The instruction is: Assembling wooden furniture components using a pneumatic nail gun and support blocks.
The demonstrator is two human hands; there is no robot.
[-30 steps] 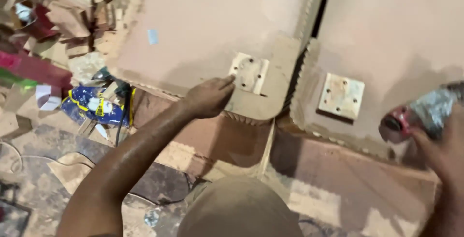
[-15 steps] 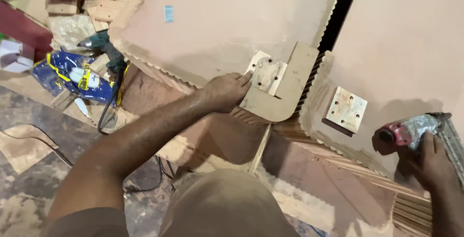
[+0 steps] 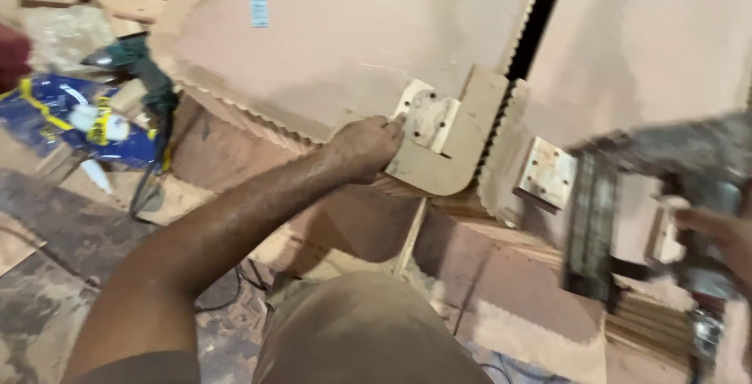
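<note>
My left hand [image 3: 368,147] presses on the edge of a curved L-shaped wooden corner piece [image 3: 454,153], fingertips against the small pale square block [image 3: 429,120] fixed on it. That piece lies at the corner of a large brown board [image 3: 352,39] with a serrated edge. My right hand [image 3: 724,235] grips a nail gun [image 3: 658,211], blurred by motion, which hangs over the right-hand board [image 3: 642,55] next to a second pale square block [image 3: 547,172].
A green power drill [image 3: 141,70] and a blue bag [image 3: 70,121] lie on the floor at the left among wood offcuts [image 3: 133,0]. A dark gap [image 3: 544,8] separates the two boards. My knee [image 3: 360,329] fills the bottom middle.
My right hand has swung the nail gun up and leftward toward the second block, now much larger in view. My left hand has stayed on the corner piece.
</note>
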